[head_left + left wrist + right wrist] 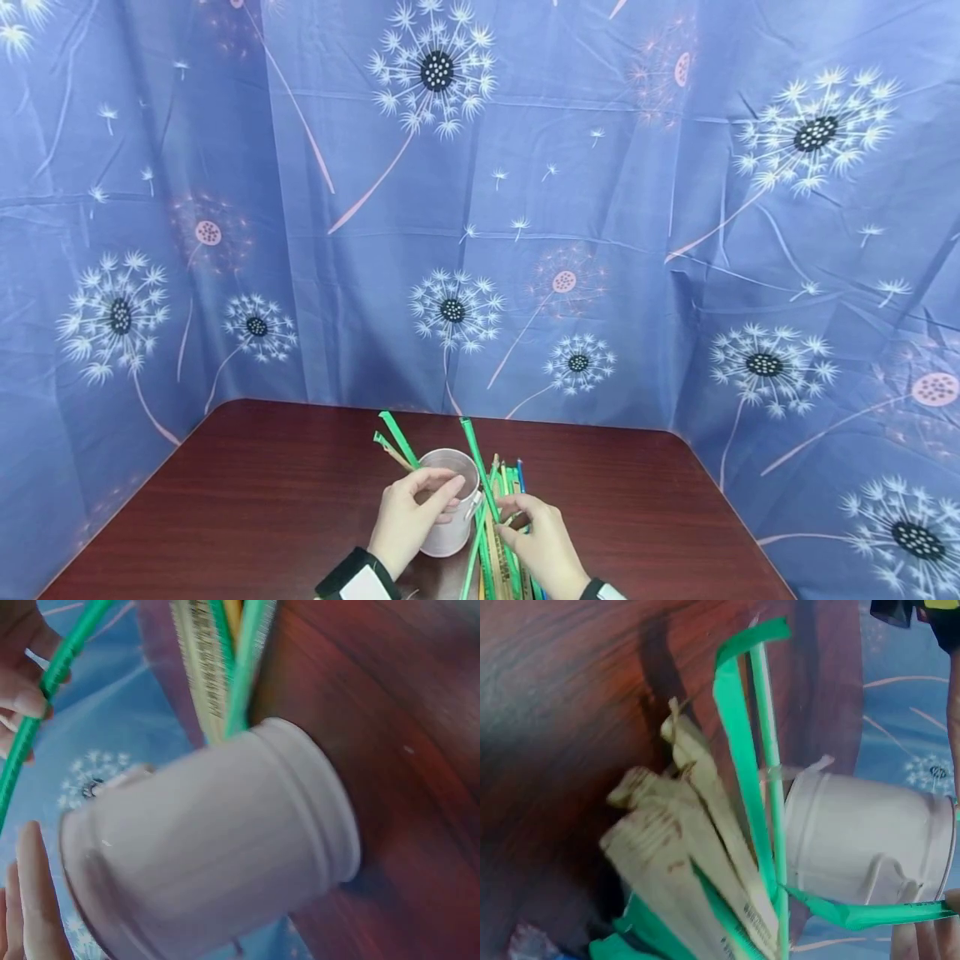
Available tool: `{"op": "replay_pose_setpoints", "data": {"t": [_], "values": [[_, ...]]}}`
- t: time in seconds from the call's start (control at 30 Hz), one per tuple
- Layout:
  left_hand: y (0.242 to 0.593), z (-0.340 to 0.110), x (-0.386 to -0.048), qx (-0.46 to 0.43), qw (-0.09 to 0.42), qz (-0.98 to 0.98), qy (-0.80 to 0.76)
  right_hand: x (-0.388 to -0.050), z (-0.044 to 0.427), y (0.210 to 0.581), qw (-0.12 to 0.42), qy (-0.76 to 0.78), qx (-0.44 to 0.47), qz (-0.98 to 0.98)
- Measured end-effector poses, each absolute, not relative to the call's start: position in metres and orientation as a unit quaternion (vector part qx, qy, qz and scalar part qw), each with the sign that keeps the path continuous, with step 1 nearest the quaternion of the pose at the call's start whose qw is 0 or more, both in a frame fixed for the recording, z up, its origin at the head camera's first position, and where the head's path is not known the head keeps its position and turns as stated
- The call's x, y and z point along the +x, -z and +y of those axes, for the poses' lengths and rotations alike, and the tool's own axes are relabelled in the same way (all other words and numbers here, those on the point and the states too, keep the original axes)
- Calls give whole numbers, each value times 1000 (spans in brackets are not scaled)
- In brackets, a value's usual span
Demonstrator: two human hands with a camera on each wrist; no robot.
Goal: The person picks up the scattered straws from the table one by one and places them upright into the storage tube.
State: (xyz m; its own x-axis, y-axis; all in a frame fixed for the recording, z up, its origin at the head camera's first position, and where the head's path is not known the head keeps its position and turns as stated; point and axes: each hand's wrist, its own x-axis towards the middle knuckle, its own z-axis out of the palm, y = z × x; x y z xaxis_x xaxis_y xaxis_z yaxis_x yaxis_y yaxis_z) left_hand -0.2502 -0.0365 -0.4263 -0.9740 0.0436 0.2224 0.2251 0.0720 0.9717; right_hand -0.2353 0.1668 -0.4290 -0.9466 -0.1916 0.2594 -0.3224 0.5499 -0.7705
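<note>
A whitish cup (446,537) with a small side handle stands on the table. Two slim wrapped sticks, including a green one (400,437), lean out over its far left side. My left hand (411,515) is at the cup's near left rim, its fingers extended and nothing visible between them. The right hand (542,542) pinches a green wrapped stick (480,467), which slants up beside the cup; its thumb and fingers also show around it in the left wrist view. Below that hand lies a pile of green and tan paper-wrapped sticks (705,870).
The dark red-brown table (247,500) extends around the cup and pile. A blue curtain (360,333) with dandelion prints hangs behind and at both sides. Blue-tipped sticks (521,475) lie at the pile's right edge.
</note>
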Motion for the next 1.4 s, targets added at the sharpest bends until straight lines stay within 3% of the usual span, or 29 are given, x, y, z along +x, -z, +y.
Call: {"op": "replay_pose_setpoints", "data": {"t": [0.17, 0.67, 1.07, 1.4], "values": [[422, -29, -247, -100, 53, -693, 712, -231, 162, 431, 86, -442, 192, -872], [415, -25, -242, -83, 84, -649, 751, -229, 162, 436, 109, -436, 213, -867], [409, -48, -252, -47, 241, -614, 750, -241, 186, 443, 57, -381, 136, -913], [400, -76, -262, 8, 319, -546, 775, -248, 204, 453, -2, -404, 108, -908]]}}
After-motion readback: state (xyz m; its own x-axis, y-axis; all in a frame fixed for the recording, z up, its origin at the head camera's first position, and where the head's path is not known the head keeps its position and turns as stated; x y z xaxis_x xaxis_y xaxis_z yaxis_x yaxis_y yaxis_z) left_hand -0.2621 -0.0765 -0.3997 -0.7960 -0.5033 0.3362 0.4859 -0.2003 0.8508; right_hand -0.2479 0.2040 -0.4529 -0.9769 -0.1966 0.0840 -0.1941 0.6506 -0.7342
